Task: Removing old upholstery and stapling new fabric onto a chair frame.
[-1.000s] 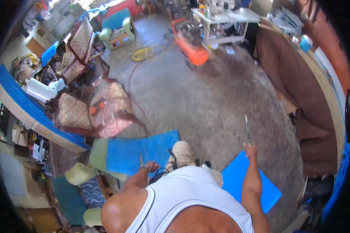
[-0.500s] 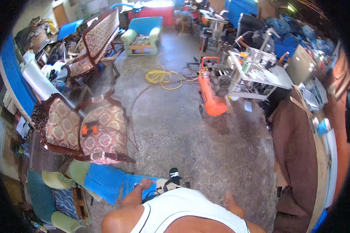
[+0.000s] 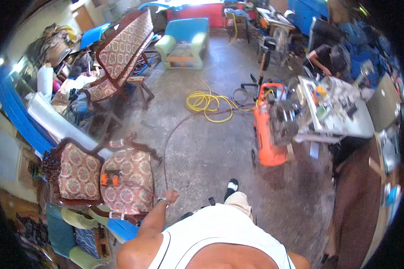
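My left hand (image 3: 169,196), with a watch on its wrist, hangs in front of my body beside the patterned armchair (image 3: 130,177). Its fingers look loosely curled, and I make out nothing in them. The armchair has a carved dark wood frame, and an orange and black tool (image 3: 111,178) lies on its seat. Only the shoulder of my right arm shows at the lower edge; my right hand is out of sight. One foot in a dark shoe (image 3: 231,186) is forward on the concrete floor (image 3: 211,157).
An orange air compressor (image 3: 269,139) stands ahead to the right, beside a cluttered white table (image 3: 354,121). A coiled yellow hose (image 3: 206,105) lies across the floor. A person (image 3: 323,60) bends behind the table. A blue and green armchair (image 3: 184,45) and a tilted patterned sofa (image 3: 125,49) stand farther off.
I have moved forward: the compressor, hose and table sit nearer and lower in view. My left hand has left the blue sheet's area for the armchair's side. My right hand has gone out of view.
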`<state>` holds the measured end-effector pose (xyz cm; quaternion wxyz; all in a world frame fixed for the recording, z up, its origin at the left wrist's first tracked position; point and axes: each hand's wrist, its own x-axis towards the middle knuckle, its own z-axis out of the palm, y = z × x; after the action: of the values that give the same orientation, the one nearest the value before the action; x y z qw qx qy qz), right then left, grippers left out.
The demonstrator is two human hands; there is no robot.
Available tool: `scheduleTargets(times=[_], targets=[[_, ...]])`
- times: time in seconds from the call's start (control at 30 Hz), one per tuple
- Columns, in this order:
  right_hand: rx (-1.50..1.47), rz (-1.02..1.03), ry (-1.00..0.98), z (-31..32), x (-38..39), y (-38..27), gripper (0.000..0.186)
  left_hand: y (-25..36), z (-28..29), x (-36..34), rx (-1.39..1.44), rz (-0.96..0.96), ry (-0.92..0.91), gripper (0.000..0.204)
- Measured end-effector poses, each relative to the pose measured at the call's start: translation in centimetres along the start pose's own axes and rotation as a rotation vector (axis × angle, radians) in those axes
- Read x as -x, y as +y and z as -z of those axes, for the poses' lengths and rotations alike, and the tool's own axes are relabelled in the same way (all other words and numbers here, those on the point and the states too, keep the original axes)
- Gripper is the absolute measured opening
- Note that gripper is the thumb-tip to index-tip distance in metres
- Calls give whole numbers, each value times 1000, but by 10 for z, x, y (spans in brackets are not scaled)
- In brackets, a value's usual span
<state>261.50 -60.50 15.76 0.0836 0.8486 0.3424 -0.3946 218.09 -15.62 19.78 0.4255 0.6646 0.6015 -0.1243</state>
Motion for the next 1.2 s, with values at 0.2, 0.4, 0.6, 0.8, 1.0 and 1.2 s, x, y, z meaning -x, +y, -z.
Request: scheduleTargets(times=[0.2, 0.4, 0.6, 0.8, 1.0, 1.2], targets=[[-98, 52, 218, 245, -322, -28, 34, 69, 20, -19, 50, 55, 142, 43], [-900, 472, 608, 585, -473, -220, 26, 52, 14, -88, -213, 170, 104, 43], [-302, 217, 612, 649, -560, -285, 25, 90, 74, -201, -555, -120, -172, 33], [-19, 246, 454, 572, -545, -329, 25, 164, 279, -404, 134, 345, 10, 39], [185, 206, 177, 570, -573, -365, 27, 329, 507, -614, -1, 8, 301, 51], [433, 264, -23, 640, -695, -435, 29, 545, 584, -732, 50, -234, 126, 50]])
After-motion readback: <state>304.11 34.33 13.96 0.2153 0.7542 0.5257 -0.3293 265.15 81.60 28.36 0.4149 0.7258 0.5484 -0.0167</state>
